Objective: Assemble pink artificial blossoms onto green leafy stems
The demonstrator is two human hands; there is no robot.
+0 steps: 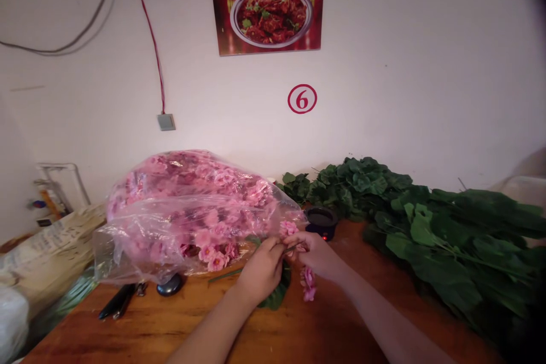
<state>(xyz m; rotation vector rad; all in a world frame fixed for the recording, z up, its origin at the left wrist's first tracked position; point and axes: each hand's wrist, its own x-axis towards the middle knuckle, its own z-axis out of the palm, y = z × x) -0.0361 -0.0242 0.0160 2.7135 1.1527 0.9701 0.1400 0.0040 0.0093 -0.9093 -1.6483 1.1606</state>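
My left hand (262, 270) and my right hand (313, 251) meet over the wooden table, both with their fingers closed. Between them runs a thin dark green stem (294, 247), pinched by each hand. Pink artificial flowers show by my right hand: one cluster (289, 228) above the fingers, another cluster (309, 283) hanging below. A dark green leaf (275, 294) lies under my left hand, partly covered by it. Just behind my right hand stands a small round black pot (321, 222) with a red light on its front.
A clear plastic bag (187, 210) full of pink flowers fills the left of the table (170, 335). Green leafy stems (439, 239) are heaped on the right. Near the left front lie a black-handled tool (117, 300) and a dark round object (169, 284). A white wall rises behind.
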